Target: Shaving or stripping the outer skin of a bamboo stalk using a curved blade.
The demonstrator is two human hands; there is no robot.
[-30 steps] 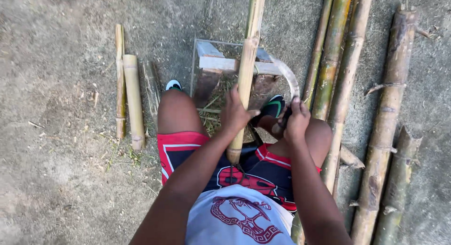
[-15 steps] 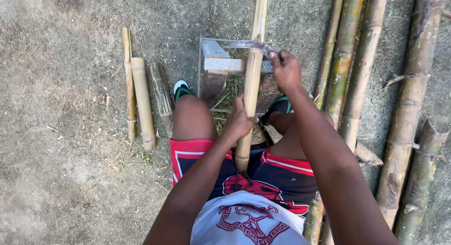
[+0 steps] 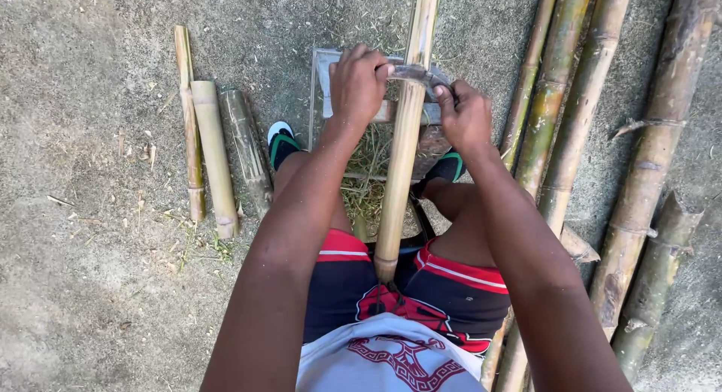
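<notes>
I sit over a long yellow bamboo pole [image 3: 402, 144] that runs from between my thighs up past the top edge. A curved metal blade [image 3: 418, 73] lies across the pole. My left hand [image 3: 358, 83] grips the blade's left end, fingers curled over it. My right hand [image 3: 465, 115] holds the blade's right end by its handle. Both hands sit level on either side of the pole, above a small frame stand [image 3: 322, 68].
Three short bamboo pieces [image 3: 214, 155] lie on the concrete to the left. Several long bamboo poles [image 3: 560, 129] lie along the right. Dry grass shavings [image 3: 368, 174] litter the ground between my feet, which wear green and black shoes [image 3: 280, 142].
My left hand left the pole's lower part and moved up onto the blade's left end. My right hand carried the blade up and laid it across the pole.
</notes>
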